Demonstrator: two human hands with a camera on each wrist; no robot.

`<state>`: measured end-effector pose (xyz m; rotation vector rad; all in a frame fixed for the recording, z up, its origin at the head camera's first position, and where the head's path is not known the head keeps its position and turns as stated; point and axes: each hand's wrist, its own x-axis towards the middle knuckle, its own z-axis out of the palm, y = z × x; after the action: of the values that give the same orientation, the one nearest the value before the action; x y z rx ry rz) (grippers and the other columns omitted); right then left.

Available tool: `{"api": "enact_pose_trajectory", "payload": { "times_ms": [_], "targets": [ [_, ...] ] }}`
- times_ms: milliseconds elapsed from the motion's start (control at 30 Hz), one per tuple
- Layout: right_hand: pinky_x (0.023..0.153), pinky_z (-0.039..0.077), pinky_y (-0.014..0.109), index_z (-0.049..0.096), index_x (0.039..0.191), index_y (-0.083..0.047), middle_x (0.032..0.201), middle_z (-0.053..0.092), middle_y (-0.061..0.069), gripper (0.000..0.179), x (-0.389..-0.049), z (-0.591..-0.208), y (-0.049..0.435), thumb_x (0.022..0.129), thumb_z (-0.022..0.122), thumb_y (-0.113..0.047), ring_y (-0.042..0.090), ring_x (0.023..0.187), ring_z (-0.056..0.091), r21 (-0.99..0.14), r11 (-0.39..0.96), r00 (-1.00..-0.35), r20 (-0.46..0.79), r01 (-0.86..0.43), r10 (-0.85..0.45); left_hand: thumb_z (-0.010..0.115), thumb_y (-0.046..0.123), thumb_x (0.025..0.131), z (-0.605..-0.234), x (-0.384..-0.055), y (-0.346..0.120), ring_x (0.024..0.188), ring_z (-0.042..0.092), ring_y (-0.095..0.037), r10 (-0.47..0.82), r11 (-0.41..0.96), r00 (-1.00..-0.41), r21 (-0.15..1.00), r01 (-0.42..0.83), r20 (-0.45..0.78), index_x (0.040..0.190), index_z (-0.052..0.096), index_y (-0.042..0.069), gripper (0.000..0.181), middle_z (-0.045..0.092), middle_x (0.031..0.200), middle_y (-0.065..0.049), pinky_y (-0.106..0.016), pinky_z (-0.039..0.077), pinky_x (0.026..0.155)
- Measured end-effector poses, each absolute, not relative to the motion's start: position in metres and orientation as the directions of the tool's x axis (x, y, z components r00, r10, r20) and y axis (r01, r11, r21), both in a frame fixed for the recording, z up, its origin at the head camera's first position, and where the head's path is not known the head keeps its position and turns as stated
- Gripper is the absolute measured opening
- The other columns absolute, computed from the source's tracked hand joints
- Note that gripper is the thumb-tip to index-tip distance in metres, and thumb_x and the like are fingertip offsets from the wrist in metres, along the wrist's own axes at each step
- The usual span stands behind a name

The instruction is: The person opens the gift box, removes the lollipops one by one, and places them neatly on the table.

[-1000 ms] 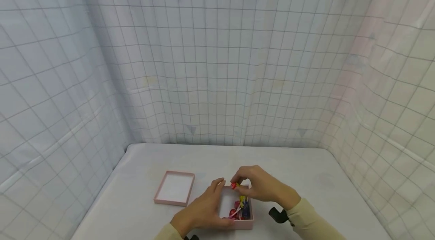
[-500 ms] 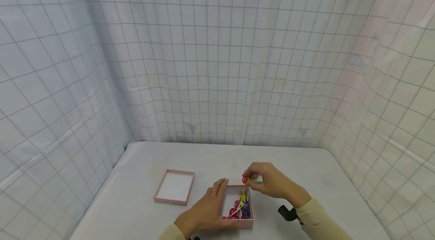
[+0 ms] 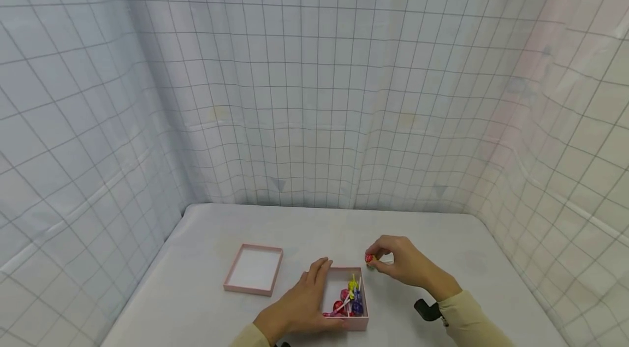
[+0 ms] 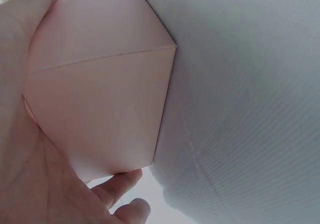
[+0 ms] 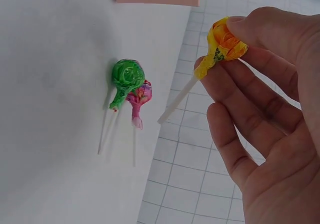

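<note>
My left hand grips the left side of an open pink box, thumb along its front wall and fingers along its side. In the left wrist view the box's pink outer walls fill the palm. Inside, several wrapped lollipops in red, pink, yellow and blue lie toward the right and front. To the right of the box, my right hand pinches a yellow-orange lollipop by its head, the white stick sticking out. Beneath that hand, a green lollipop and a pink lollipop lie side by side on the table.
A shallow pink-edged lid with a white inside lies on the white table, left of the box. White grid-patterned curtains enclose the back and both sides.
My right hand has carried the lollipop from above the box's far end to the right, past its far right corner. The left hand keeps its grip on the box.
</note>
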<state>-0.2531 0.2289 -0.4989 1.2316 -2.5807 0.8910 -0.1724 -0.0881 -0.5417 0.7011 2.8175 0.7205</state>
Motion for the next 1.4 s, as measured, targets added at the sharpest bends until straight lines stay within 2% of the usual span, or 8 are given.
{"api": "enact_pose_trajectory", "payload": {
  "times_ms": [167,433,667,1000,1400],
  "targets": [
    [0.09,0.072,0.04,0.083,0.119,-0.009,0.116,0.086,0.002,0.018,-0.255,-0.508,0.235,0.102,0.09,-0.006,0.006,0.099,0.081,-0.474,0.496,-0.672,0.347,-0.727,-0.654,0.085,0.087,0.086,-0.541,-0.173,-0.088,0.161,0.055,-0.044,0.468,0.774,-0.883,0.501,0.387,-0.042,0.186,0.018,0.012,0.142,0.025,0.191,-0.014,-0.067,0.061,0.12],
    [0.092,0.072,0.041,0.082,0.117,-0.012,0.112,0.082,-0.005,0.017,-0.258,-0.523,0.241,0.102,0.09,-0.009,0.0,0.099,0.076,-0.509,0.535,-0.718,0.279,-0.674,-0.638,0.088,0.085,0.086,-0.54,-0.17,-0.088,0.162,0.054,-0.046,0.465,0.764,-0.885,0.523,0.378,-0.039,0.186,0.018,0.011,0.142,0.024,0.191,-0.013,-0.066,0.061,0.121],
    [0.094,0.07,0.033,0.082,0.116,-0.015,0.114,0.083,-0.007,0.016,-0.26,-0.532,0.242,0.103,0.09,-0.011,0.0,0.1,0.077,-0.541,0.559,-0.747,0.221,-0.629,-0.627,0.088,0.084,0.086,-0.54,-0.17,-0.088,0.161,0.055,-0.045,0.47,0.753,-0.882,0.538,0.379,-0.036,0.185,0.019,0.012,0.141,0.024,0.191,-0.013,-0.066,0.062,0.119],
    [0.087,0.068,0.027,0.081,0.109,-0.016,0.11,0.08,-0.005,0.016,-0.261,-0.54,0.24,0.1,0.091,-0.007,0.0,0.097,0.076,-0.534,0.554,-0.738,0.223,-0.639,-0.636,0.088,0.083,0.085,-0.542,-0.172,-0.088,0.159,0.056,-0.043,0.468,0.75,-0.883,0.546,0.372,-0.041,0.185,0.02,0.014,0.139,0.025,0.191,-0.013,-0.067,0.062,0.119],
    [0.084,0.069,0.029,0.081,0.107,-0.014,0.109,0.08,-0.002,0.017,-0.261,-0.543,0.235,0.098,0.091,-0.003,0.001,0.095,0.074,-0.512,0.56,-0.732,0.231,-0.651,-0.64,0.088,0.083,0.085,-0.543,-0.173,-0.088,0.16,0.055,-0.044,0.473,0.753,-0.88,0.539,0.377,-0.047,0.185,0.02,0.014,0.139,0.024,0.191,-0.014,-0.067,0.062,0.118]
  ]
}}
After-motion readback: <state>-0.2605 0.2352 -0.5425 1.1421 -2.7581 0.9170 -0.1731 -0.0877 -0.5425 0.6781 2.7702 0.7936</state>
